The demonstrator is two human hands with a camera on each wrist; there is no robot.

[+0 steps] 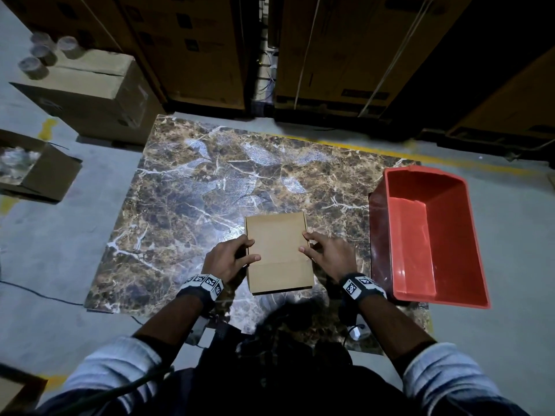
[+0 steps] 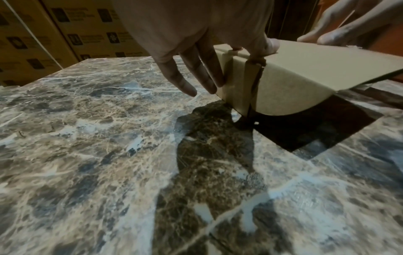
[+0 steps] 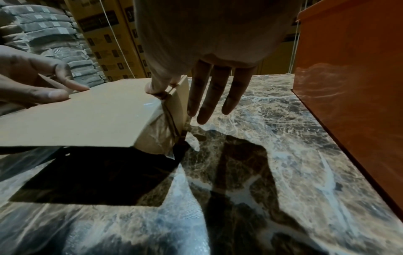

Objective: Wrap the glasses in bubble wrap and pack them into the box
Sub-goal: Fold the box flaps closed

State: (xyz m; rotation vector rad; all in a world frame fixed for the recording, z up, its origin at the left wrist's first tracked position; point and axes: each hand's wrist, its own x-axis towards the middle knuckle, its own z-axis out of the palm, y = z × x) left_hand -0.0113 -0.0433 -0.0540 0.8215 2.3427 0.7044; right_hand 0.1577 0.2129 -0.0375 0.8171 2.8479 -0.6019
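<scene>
A small brown cardboard box (image 1: 277, 250) lies on the marble table (image 1: 195, 190), with its lid folded over the top. My left hand (image 1: 237, 253) is at its left side, thumb and forefinger resting on the lid edge. In the left wrist view the other fingers (image 2: 196, 74) run straight down the box wall (image 2: 237, 82). My right hand (image 1: 324, 250) mirrors this on the right side, with its fingers (image 3: 213, 89) straight beside the wall. Clear bubble wrap (image 3: 157, 132) shows under the lid (image 3: 87, 117), whose near end stands off the table. No glass is visible inside.
A red plastic bin (image 1: 379, 235) stands at the table's right edge, close to my right hand. Several wrapped glasses (image 1: 45, 52) stand on a large carton (image 1: 90, 85) at far left. An open carton (image 1: 51, 172) sits on the floor. Stacked cartons wall off the back.
</scene>
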